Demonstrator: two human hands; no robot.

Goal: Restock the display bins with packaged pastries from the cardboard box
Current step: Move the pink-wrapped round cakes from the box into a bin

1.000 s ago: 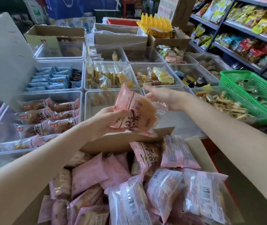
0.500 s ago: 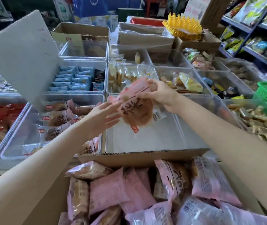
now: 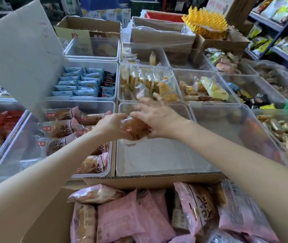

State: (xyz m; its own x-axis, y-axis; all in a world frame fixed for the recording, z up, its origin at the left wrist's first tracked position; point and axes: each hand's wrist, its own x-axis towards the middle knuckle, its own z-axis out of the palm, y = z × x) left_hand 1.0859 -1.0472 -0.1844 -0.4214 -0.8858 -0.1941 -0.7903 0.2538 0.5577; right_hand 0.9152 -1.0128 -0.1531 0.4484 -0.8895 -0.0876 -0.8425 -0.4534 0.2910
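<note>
Both hands, left hand [image 3: 110, 126] gripping and right hand [image 3: 154, 118] splayed, hold a red-labelled pastry packet [image 3: 134, 129] over the clear bin [image 3: 157, 155], twelve o'clock of the cardboard box [image 3: 139, 180].

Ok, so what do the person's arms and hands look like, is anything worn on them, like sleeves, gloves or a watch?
Both arms are bare along all that shows, with no sleeve edge in the frame. The left hand and the right hand wear no gloves, and neither wrist carries a watch or band. No rings are visible, though the right hand's fingers are blurred, so small items there cannot be ruled out.
</note>
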